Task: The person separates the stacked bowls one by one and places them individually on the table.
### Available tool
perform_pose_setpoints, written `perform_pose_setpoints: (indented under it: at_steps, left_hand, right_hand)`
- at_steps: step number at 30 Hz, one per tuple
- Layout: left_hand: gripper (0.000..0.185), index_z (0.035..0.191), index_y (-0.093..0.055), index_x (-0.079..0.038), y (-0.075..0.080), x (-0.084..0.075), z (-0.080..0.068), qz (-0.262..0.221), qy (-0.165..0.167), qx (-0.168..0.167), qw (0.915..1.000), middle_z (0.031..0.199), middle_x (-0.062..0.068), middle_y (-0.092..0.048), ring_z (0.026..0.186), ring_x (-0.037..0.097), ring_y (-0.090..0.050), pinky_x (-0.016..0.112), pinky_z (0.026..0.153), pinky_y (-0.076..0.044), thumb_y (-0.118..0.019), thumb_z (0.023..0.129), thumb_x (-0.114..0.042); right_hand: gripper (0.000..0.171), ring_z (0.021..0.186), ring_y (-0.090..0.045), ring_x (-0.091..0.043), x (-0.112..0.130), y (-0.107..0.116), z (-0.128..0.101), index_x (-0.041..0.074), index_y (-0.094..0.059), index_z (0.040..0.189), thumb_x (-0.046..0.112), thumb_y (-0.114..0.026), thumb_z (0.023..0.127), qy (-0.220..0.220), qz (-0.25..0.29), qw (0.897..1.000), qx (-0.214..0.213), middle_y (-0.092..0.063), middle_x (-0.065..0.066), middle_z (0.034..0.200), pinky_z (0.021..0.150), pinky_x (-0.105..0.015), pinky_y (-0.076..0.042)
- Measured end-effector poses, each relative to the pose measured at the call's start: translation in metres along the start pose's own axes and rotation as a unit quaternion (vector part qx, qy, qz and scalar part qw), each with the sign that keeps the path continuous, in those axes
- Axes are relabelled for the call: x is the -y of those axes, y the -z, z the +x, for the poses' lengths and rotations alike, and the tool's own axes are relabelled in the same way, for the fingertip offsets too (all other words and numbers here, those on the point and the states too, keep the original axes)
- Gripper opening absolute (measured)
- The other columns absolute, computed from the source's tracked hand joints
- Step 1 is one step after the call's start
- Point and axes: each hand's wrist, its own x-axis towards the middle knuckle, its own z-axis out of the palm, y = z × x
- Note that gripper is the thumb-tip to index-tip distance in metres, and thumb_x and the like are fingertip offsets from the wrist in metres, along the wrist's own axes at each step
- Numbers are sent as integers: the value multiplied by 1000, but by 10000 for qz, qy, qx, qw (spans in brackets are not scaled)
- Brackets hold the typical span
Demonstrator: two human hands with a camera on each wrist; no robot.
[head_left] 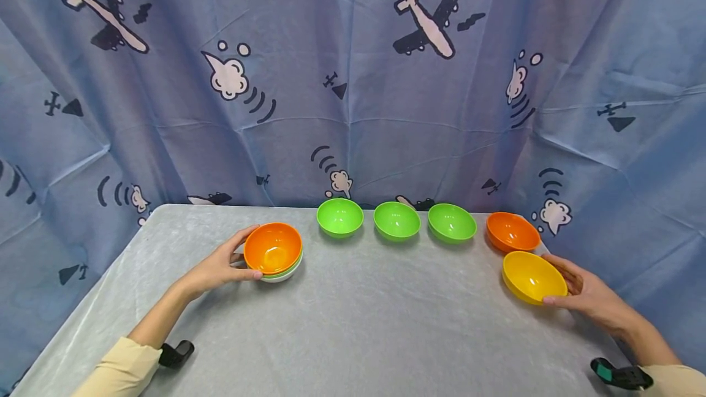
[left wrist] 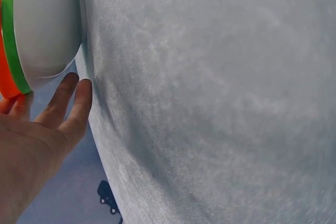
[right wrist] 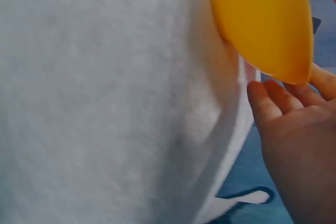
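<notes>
My left hand (head_left: 217, 269) holds a stack of bowls from its left side, thumb at the near rim and forefinger round the far rim. On top of that stack is an orange bowl (head_left: 273, 249); a green bowl (left wrist: 11, 30) and a white bowl (left wrist: 47, 24) are nested below it. At the right side of the table, a yellow bowl (head_left: 534, 277) is gripped by my right hand (head_left: 595, 300), its thumb on the near rim and the other fingers behind. Just beyond the yellow bowl stands another orange bowl (head_left: 513, 231), which it slightly overlaps in the head view.
Three green bowls, left (head_left: 339, 218), middle (head_left: 396, 221) and right (head_left: 451, 223), stand in a row along the back of the grey table (head_left: 353, 329). Behind the table hangs a blue curtain (head_left: 309, 78) printed with planes. Black wrist straps show at both sleeves.
</notes>
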Motion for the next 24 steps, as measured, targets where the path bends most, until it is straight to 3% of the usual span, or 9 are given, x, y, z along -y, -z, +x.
perform_pose_setpoints:
  at_steps: [2, 6, 9, 12, 14, 21, 24]
  left_hand:
    - [96, 162, -20, -11, 0, 0, 0, 4, 15, 3, 10000, 163, 21, -20, 132, 52, -44, 59, 104, -42, -82, 88, -14]
    - [97, 162, -20, -10, 0, -1, 0, 25, 14, -24, 10000, 162, 21, -20, 133, 54, -41, 60, 104, -41, -83, 88, -15]
    - [96, 162, -20, -9, -1, -1, 0, 63, 5, -39, 10000, 162, 22, -20, 134, 55, -39, 60, 104, -40, -82, 88, -14]
    - [96, 161, -21, -9, 0, -1, 0, 67, 0, -64, 10000, 162, 22, -20, 134, 55, -40, 60, 105, -40, -82, 88, -14]
    - [96, 161, -20, -8, 0, -1, 0, 86, -27, -53, 9999, 162, 22, -20, 133, 55, -41, 61, 104, -40, -82, 88, -15]
    - [96, 162, -21, -10, -1, 1, 0, 73, -21, -42, 10000, 162, 21, -20, 132, 54, -42, 60, 104, -41, -82, 88, -16]
    - [96, 162, -20, -9, -1, 2, 0, 70, -41, -52, 10000, 162, 22, -19, 134, 54, -40, 61, 105, -39, -82, 88, -14]
  right_hand:
    - [81, 109, -44, 18, 4, 5, -1, -13, -21, 154, 11, -72, 96, 20, -145, 9999, -1, -40, -15, 148, 86, -12, -46]
    - [77, 111, -38, 21, 15, 15, -1, -12, -22, 154, 17, -69, 100, 32, -357, 9994, -9, -29, -32, 153, 86, -9, -44]
    - [74, 110, -40, 22, 21, 22, 0, -11, -24, 155, 19, -66, 102, 61, -408, 9991, -105, -41, -9, 150, 86, -9, -45]
    - [73, 108, -40, 23, 27, 26, 4, -9, -26, 155, 19, -66, 102, 186, -447, 9985, -258, -42, 16, 139, 84, -9, -46]
    - [71, 109, -41, 22, 32, 28, 7, -6, -29, 156, 20, -66, 102, 294, -477, 9977, -389, -41, 22, 136, 83, -8, -46]
    - [67, 113, -45, 17, 58, 25, 22, 4, -35, 157, 24, -67, 101, 531, -600, 9953, -546, -45, -4, 152, 84, -9, -45]
    - [63, 114, -48, 14, 69, 17, 33, 1, -39, 154, 20, -68, 101, 720, -450, 9950, -534, -50, 5, 146, 86, -9, -45]
